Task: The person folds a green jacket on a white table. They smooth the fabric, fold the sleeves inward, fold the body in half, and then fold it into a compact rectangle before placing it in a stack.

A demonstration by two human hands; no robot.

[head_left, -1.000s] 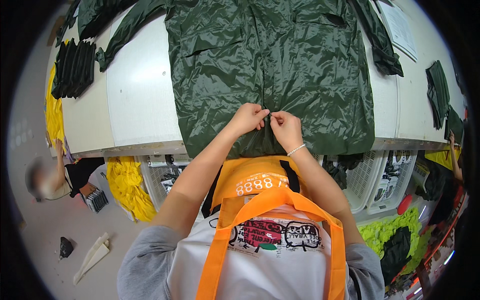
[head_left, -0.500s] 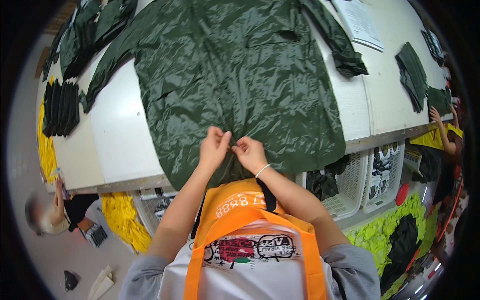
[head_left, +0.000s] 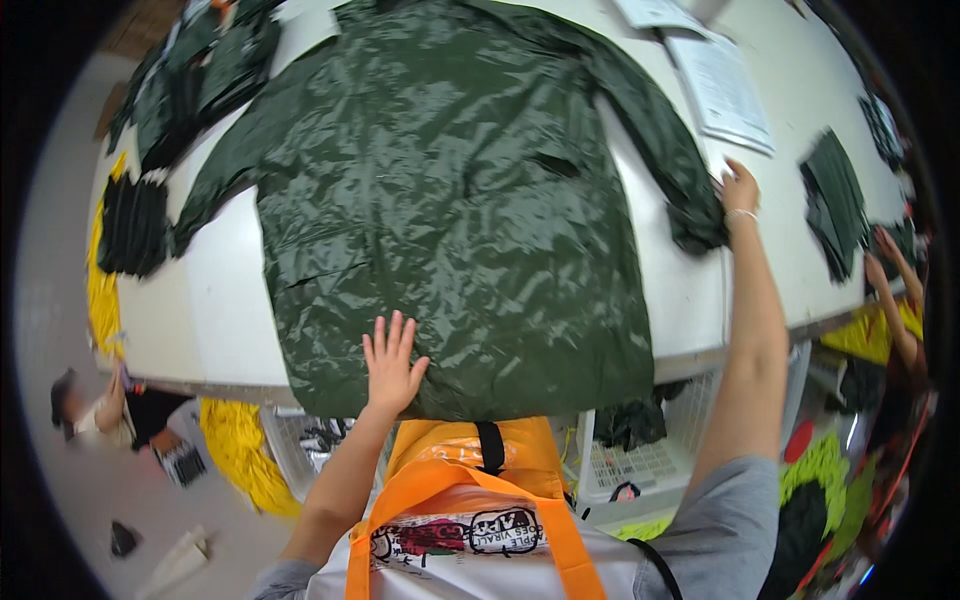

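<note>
One green jacket [head_left: 450,210] lies spread on the white bench [head_left: 215,300]. Two hands: the left hand [head_left: 390,365], grip spread, presses flat on the hem; the right hand [head_left: 738,188] touches one sleeve end, its grip unclear. Earlier, both pinched the hem together.

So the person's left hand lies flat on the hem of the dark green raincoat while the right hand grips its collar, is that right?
Not quite. In the head view the left hand does lie flat on the hem of the dark green raincoat, but the right hand is at the end of its sleeve, not at the collar.
</note>
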